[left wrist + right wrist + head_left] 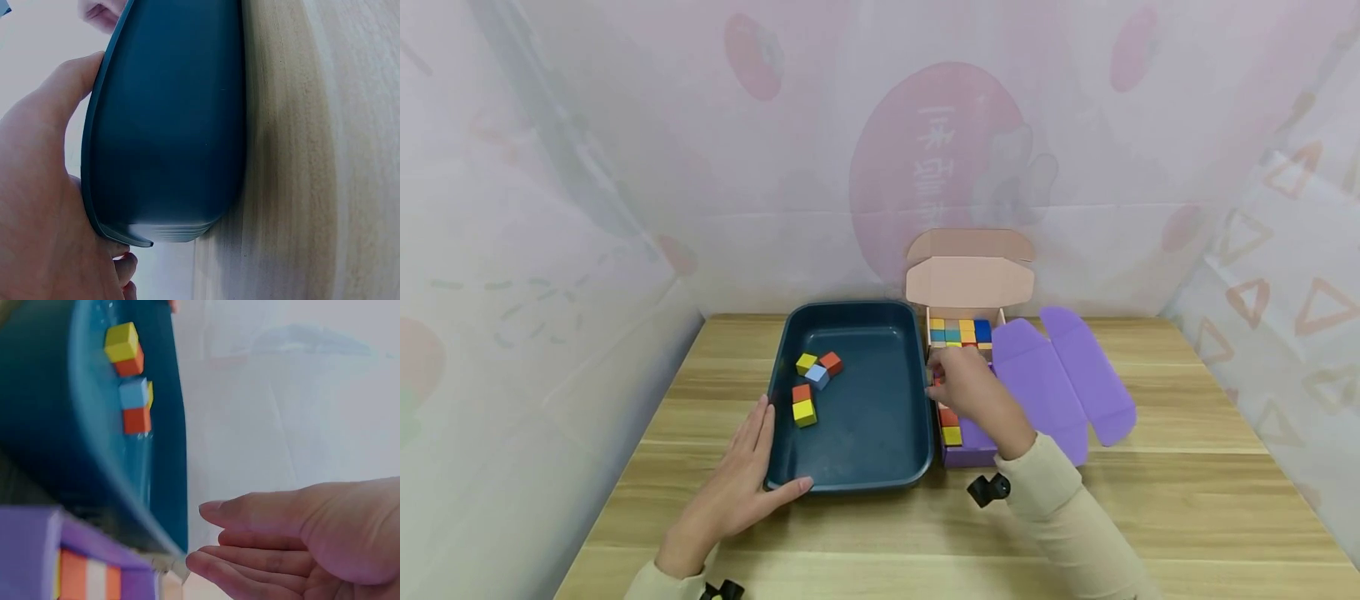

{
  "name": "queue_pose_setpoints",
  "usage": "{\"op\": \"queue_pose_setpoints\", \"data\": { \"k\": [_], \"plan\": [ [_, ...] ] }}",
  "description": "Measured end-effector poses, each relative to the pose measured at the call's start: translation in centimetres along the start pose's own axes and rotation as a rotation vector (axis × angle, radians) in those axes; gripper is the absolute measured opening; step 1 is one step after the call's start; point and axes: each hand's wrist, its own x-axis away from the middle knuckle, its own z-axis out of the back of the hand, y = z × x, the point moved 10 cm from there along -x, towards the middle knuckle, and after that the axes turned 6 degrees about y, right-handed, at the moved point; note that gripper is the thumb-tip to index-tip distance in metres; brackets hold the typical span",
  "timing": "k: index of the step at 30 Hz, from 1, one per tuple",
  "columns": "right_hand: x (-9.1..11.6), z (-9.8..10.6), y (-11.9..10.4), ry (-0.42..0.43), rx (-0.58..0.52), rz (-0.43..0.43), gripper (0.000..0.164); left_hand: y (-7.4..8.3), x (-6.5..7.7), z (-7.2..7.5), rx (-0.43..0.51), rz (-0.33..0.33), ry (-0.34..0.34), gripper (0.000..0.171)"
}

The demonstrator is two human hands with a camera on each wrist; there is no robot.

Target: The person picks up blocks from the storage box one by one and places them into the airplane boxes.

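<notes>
A dark teal tray [868, 442] holds several small coloured blocks, among them a light blue block [817, 377] and a yellow block [804, 412]. My left hand [733, 483] rests on the tray's near-left corner, fingers along the left rim and thumb at the front rim. Over the tray's right side and the purple box [977, 457] is my right hand [966, 382]. In the right wrist view, a gap shows between the right thumb and fingers, with nothing held. Rows of coloured blocks [84, 575] lie in the purple box, partly hidden by the right hand in the head view.
Behind the purple box stands a light pink box with its lid [970, 281] raised, also holding coloured blocks. The purple lid [1048, 392] spreads to the right over the wooden table [1187, 500]. A patterned cloth [775, 167] hangs behind.
</notes>
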Motion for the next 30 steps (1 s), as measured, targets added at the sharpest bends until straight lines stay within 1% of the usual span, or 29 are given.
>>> {"op": "queue_pose_setpoints", "data": {
  "k": [4,8,12,15,19,20,24,27,30],
  "plan": [
    [-0.9,-0.3,-2.3,-0.032,-0.009,0.030,0.036,0.1,0.0,-0.1,0.007,0.004,-0.004,0.123],
    [-2.3,-1.4,-4.3,-0.066,-0.035,0.068,0.037,0.1,0.0,0.0,-0.001,0.008,-0.005,0.123],
    [-3.7,-3.3,-6.3,-0.120,-0.054,0.132,0.038,0.0,0.0,0.0,-0.007,0.010,-0.006,0.123],
    [-4.5,-5.1,-7.8,-0.185,-0.090,0.188,0.039,-0.1,0.0,0.1,-0.005,0.011,-0.008,0.123],
    [-5.5,-7.5,-9.6,-0.276,-0.114,0.253,0.035,-0.2,0.0,0.0,-0.001,0.007,-0.011,0.122],
    [-5.7,-8.1,-9.9,-0.297,-0.113,0.265,0.034,-0.3,0.0,0.0,-0.002,0.006,-0.011,0.122],
    [-6.6,-10.7,-11.0,-0.358,-0.046,0.307,0.034,-0.3,0.0,0.0,-0.007,0.001,-0.007,0.122],
    [-7.1,-12.6,-11.4,-0.394,0.009,0.309,0.031,-0.3,0.0,0.0,-0.007,0.001,-0.005,0.122],
    [-7.3,-14.1,-11.6,-0.419,0.033,0.290,0.026,-0.3,0.0,0.0,-0.008,0.003,-0.004,0.122]
  ]
}}
